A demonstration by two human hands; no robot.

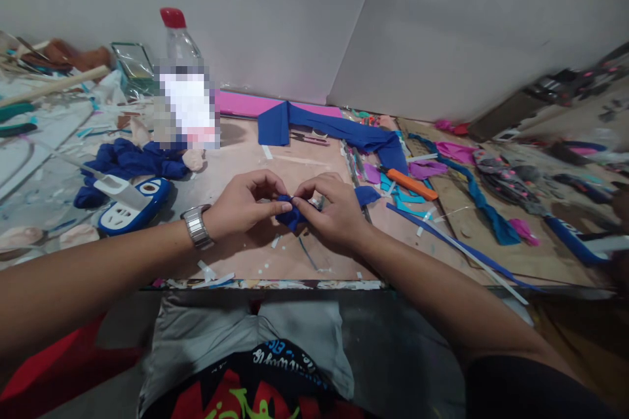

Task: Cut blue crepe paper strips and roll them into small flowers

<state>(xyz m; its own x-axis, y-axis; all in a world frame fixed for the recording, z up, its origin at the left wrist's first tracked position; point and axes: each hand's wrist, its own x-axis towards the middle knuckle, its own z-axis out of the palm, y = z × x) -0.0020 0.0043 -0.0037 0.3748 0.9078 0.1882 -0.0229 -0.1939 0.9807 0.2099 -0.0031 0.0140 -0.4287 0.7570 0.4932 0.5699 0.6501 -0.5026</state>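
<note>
Both hands meet over the middle of the wooden worktable (255, 255). My left hand (243, 201), with a metal watch on the wrist, pinches a small bunched piece of dark blue fabric (289, 213) between thumb and fingers. My right hand (331, 213) pinches the same piece from the other side, its fingers curled around it. Something small and shiny shows between the right fingers; I cannot make out what it is.
A clear bottle with a red cap (183, 82) stands at the back left beside crumpled blue cloth (130, 163) and a blue and white object (132, 204). A long blue fabric strip (339, 131), an orange cutter (410, 183), and pink and teal scraps lie to the right.
</note>
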